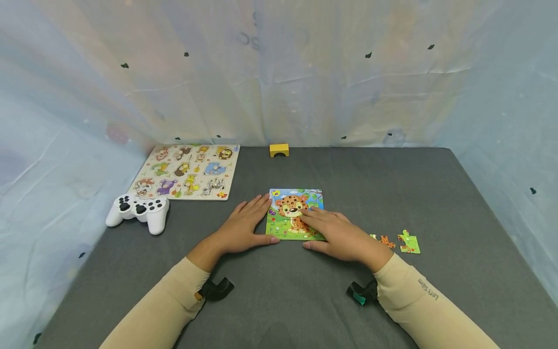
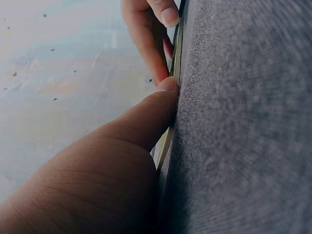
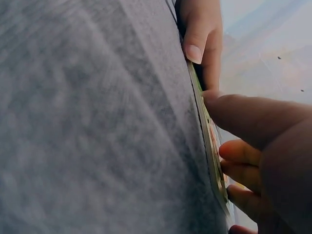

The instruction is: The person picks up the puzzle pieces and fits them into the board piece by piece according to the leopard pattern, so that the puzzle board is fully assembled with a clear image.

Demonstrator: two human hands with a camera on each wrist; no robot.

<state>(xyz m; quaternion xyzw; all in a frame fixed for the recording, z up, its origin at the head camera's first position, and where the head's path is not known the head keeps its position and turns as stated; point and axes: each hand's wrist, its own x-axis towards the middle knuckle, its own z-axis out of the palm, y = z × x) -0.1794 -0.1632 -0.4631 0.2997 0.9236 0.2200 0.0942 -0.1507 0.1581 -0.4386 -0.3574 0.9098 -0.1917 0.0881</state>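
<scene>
A leopard jigsaw puzzle (image 1: 293, 213) lies flat on the grey cloth in front of me. My left hand (image 1: 244, 227) rests along its left edge, fingers straight, with the thumb at the near left corner. From the right, my right hand (image 1: 340, 236) lies over the puzzle's right part, fingertips on the leopard picture and thumb at the near edge. That hand hides the right side of the picture. Right of it lie two loose pieces: a green jigsaw piece (image 1: 410, 242) and an orange spotted piece (image 1: 387, 241), beside which a sliver of another shows.
At the back left lies an animal peg board (image 1: 198, 195), with a white game controller (image 1: 137, 209) at its near corner. A yellow arch block (image 1: 279, 149) stands at the table's far edge. Pale sheeting (image 1: 279, 97) rises behind the grey table (image 1: 279, 295).
</scene>
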